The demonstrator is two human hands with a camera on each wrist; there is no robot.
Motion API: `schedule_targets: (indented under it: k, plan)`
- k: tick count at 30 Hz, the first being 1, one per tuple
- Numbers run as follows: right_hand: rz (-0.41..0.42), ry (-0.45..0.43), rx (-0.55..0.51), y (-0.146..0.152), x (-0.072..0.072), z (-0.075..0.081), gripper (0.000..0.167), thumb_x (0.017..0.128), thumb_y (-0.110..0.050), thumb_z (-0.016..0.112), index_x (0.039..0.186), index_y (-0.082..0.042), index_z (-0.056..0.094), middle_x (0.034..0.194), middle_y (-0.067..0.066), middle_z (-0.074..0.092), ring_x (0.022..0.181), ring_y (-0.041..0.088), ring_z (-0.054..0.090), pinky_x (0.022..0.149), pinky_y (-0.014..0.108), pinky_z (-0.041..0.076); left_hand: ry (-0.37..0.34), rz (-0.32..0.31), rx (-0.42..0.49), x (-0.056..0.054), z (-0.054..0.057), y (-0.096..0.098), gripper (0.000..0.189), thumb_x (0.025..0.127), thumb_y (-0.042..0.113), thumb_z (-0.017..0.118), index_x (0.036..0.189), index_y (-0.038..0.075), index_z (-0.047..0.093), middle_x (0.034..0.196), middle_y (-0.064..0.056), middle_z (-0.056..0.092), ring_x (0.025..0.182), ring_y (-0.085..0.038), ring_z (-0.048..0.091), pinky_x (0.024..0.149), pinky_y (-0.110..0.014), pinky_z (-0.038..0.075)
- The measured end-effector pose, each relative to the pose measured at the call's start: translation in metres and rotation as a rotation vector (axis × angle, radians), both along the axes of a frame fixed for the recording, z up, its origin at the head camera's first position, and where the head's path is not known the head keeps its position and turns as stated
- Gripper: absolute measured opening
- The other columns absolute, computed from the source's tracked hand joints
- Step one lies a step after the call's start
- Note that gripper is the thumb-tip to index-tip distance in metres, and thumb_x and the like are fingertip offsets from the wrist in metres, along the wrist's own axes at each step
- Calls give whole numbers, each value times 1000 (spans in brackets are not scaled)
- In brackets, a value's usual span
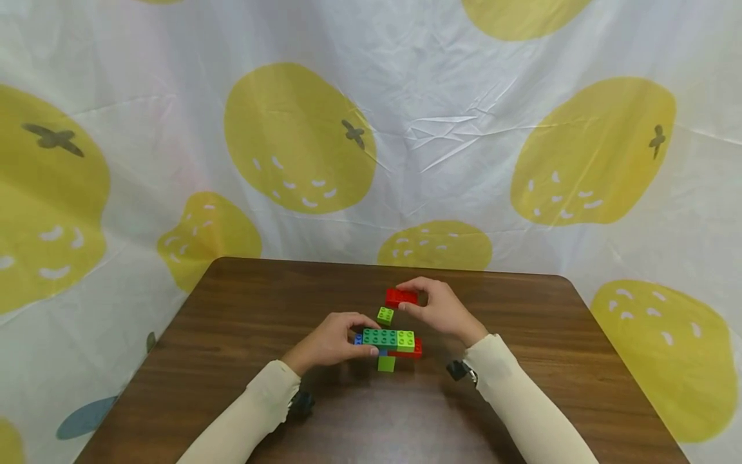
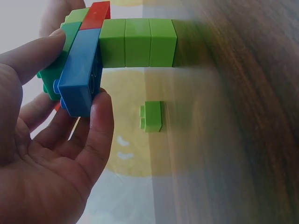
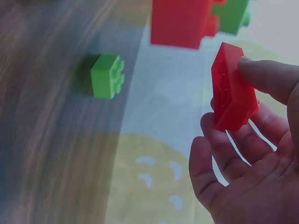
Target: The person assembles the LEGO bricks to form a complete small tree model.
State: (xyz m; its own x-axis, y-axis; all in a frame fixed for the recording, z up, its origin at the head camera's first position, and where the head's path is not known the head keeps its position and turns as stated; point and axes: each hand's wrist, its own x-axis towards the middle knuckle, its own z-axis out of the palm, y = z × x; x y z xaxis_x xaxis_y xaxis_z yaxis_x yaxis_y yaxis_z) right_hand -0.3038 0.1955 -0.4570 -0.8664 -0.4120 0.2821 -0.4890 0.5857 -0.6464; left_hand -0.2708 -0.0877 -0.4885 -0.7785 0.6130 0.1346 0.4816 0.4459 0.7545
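My left hand (image 1: pixel 333 338) grips a toy-brick build between thumb and fingers. Its top layer is a dark green brick (image 1: pixel 379 339) beside a lime one (image 1: pixel 406 340). Under these lie a blue brick (image 2: pixel 77 84) and a red brick (image 2: pixel 96 16), with a column of lime bricks (image 2: pixel 138 43) below, its foot at the tabletop. Farther back and to the right, my right hand (image 1: pixel 437 306) pinches a separate red brick (image 3: pixel 233 88) in the air, apart from the build. Behind the build a small lime brick (image 1: pixel 385 315) stands loose, studs up.
The brown wooden table (image 1: pixel 261 290) has rounded far corners. A white curtain (image 1: pixel 440 142) printed with yellow fruit hangs right behind its far edge. Both forearms in cream sleeves reach in from the front, a dark wrist camera (image 1: pixel 458 369) under the right one.
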Motion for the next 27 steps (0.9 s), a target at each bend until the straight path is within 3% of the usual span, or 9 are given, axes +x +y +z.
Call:
schedule_targets:
  k: [4, 13, 20, 27]
  plan:
    - [41, 0, -30, -3, 12, 6, 36, 95, -24, 82, 130, -17, 73, 115, -3, 75, 84, 14, 67, 76, 29, 58, 1, 0, 7, 0, 0, 0, 40, 90, 34, 86, 125, 18, 74, 115, 4, 73, 98, -12, 66, 87, -25, 60]
    - [116, 14, -27, -8, 34, 13, 38, 95, -25, 82, 131, -16, 72, 115, -4, 73, 90, 18, 68, 76, 31, 60, -6, -14, 14, -1, -2, -1, 45, 91, 34, 86, 128, 13, 72, 116, 1, 73, 97, -11, 68, 86, -27, 62]
    - [164, 45, -12, -14, 44, 13, 35, 95, -24, 82, 128, -17, 73, 115, -6, 74, 91, 10, 66, 80, 38, 61, 2, -18, 29, 0, -1, -1, 44, 92, 33, 85, 127, 9, 71, 115, -3, 73, 95, -12, 69, 85, -29, 63]
    - [187, 44, -11, -16, 53, 6, 34, 94, -25, 83, 125, -17, 74, 115, -6, 74, 92, 12, 64, 81, 44, 61, -8, -18, 29, 1, -1, -1, 43, 92, 33, 84, 127, 12, 72, 115, 0, 74, 96, -12, 69, 86, -28, 62]
